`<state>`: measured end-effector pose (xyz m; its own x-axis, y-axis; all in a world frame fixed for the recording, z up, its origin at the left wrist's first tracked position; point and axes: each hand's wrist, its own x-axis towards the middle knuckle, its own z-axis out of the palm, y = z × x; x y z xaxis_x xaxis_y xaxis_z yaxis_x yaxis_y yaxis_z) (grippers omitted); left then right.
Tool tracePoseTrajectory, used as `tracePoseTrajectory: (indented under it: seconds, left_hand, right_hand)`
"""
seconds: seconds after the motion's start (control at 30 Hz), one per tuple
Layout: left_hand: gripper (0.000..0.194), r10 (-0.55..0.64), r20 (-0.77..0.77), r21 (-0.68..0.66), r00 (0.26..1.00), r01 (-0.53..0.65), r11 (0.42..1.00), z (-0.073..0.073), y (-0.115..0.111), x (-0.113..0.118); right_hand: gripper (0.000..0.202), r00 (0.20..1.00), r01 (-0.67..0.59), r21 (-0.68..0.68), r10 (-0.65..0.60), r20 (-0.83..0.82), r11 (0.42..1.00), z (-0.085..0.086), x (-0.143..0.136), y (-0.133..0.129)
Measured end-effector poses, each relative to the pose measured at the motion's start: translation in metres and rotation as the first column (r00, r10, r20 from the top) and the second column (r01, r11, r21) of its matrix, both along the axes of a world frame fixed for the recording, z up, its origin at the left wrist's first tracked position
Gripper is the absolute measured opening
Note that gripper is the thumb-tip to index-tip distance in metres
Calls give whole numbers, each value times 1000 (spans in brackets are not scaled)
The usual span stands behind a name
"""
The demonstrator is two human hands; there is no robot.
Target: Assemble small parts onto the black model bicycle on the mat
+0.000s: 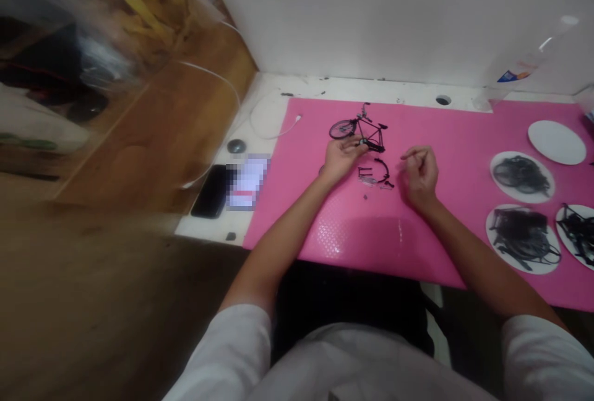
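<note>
Left arm and right arm: extended forward, converging. Left hand: fingers directed rightward, gripping. Right hand: apart from left, digits curled inward.

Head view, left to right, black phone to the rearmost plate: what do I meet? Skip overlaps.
Black smartphone → white cable's plug → miniature bicycle → right hand → rearmost white plate.

Worktop w/ pink mat; L of mat: dk phone, lit screen; mid-mat: blk parts; mat's R end: white plates; back edge: bottle.
</note>
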<state>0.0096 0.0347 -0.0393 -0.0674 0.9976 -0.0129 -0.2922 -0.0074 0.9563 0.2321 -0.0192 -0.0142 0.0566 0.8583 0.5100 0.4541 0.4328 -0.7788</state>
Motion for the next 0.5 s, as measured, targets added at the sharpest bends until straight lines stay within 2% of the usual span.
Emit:
tracePoseTrajectory:
  seconds: [0.1, 0.2, 0.33, 0.5]
  left_hand:
    - [38, 155, -108, 62, 982, -149, 987, -6, 14, -17]
    - [37, 262, -260, 147, 929, -230, 962, -12, 25, -35]
    - [32, 296, -357, 188, 886, -242, 952, -15, 27, -46]
    - [34, 296, -420, 219, 858, -220, 951, -10, 20, -42]
  right_hand:
    - [54, 994, 52, -52, -47, 97, 997, -8, 10, 14]
    - [54, 970, 100, -79, -79, 230, 992, -17, 18, 25]
    - [39, 928, 150, -134, -93, 361, 979, -27, 20, 28]
    - [25, 930, 117, -127, -64, 361, 985, -28, 21, 28]
